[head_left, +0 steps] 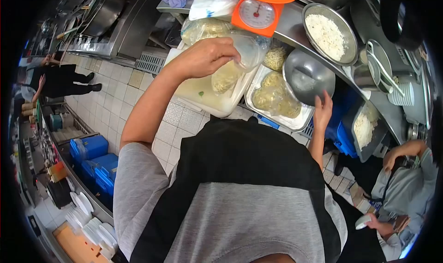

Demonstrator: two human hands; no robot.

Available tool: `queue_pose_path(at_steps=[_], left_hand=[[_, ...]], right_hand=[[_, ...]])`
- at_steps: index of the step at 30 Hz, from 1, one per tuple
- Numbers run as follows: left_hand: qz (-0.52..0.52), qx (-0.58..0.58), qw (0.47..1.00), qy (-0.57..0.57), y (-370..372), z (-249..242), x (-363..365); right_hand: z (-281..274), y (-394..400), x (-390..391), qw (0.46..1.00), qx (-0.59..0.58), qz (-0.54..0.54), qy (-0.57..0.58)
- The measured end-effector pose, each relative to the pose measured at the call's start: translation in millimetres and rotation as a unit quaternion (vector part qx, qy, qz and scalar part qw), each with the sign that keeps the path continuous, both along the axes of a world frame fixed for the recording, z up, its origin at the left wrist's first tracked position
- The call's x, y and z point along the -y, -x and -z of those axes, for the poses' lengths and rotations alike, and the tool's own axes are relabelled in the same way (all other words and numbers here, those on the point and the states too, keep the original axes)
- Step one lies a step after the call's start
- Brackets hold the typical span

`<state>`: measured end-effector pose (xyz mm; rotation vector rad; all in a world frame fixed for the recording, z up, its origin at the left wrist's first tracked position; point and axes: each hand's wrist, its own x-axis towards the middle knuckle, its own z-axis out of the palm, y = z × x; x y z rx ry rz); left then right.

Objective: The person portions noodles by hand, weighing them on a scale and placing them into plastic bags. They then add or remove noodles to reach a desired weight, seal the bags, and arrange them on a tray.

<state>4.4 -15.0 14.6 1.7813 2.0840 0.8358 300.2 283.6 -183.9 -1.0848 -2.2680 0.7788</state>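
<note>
Pinched between the fingers of my left hand [213,56] is the top of a clear plastic bag [249,51]. Pale noodles [224,78] show in a bag hanging just below that hand. My right hand [322,112] has its fingers apart, with the fingertips right at the lower rim of an empty metal bowl [308,76]. The bowl overlaps the corner of a white tray [302,123]. Bagged noodle portions [277,99] lie in this tray. Under my left hand is a larger whitish container [221,110] with a scrap of green on it.
An orange scale [257,16] stands on the metal counter beside white plastic bags [210,5]. A strainer [331,35] of white shredded food sits to its right. Another person [406,184] is close at my right; a second person [55,81] stands far left. Blue bins [94,164] line the left.
</note>
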Motion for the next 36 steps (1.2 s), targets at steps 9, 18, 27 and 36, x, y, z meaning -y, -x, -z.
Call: queue_pose_path(at_steps=[9,18,27,36], left_hand=[[0.079,0.033,0.996,0.026,58.6,8.3,54.3],[0.034,-0.067,0.989,-0.127,97.6,59.5,97.2],[0.001,-0.021,0.999,-0.037,113.2,84.0,90.5],[0.074,-0.095,0.99,-0.07,94.6,102.7,95.3]], right_hand=[[-162.6,196.1,166.9,0.86,0.038,-0.437,-0.262],[-126.7,198.1,212.0,0.886,0.149,-0.371,-0.237],[-121.7,194.2,233.4,0.906,0.151,-0.326,-0.225],[-92.7,192.1,236.9,0.905,0.197,-0.334,-0.174]])
